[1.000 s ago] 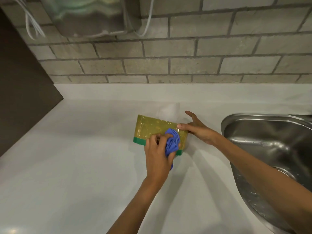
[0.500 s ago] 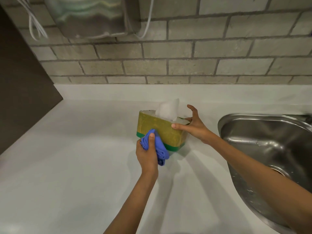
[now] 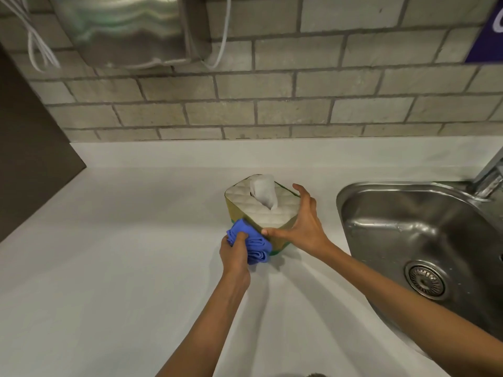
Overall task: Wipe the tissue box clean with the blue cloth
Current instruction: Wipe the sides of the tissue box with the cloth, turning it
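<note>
The tissue box (image 3: 258, 208) stands upright on the white counter (image 3: 109, 254). It has a quilted white top, olive sides and a green base, and a white tissue sticks up from its slot. My right hand (image 3: 302, 227) grips its right end, thumb on the near corner and fingers around the far side. My left hand (image 3: 235, 254) clutches the bunched blue cloth (image 3: 251, 243), which is pressed against the box's near-left side and hides that side's lower part.
A steel sink (image 3: 424, 240) with a drain lies right of the box, its tap (image 3: 490, 172) at the far right edge. A brick wall rises behind the counter, with a metal dispenser (image 3: 128, 28) and white cables on it. A dark panel (image 3: 30, 148) borders the left.
The box went from lying tipped with its side up to standing upright with its top showing. My left hand slid the cloth from that side down to the near-left side.
</note>
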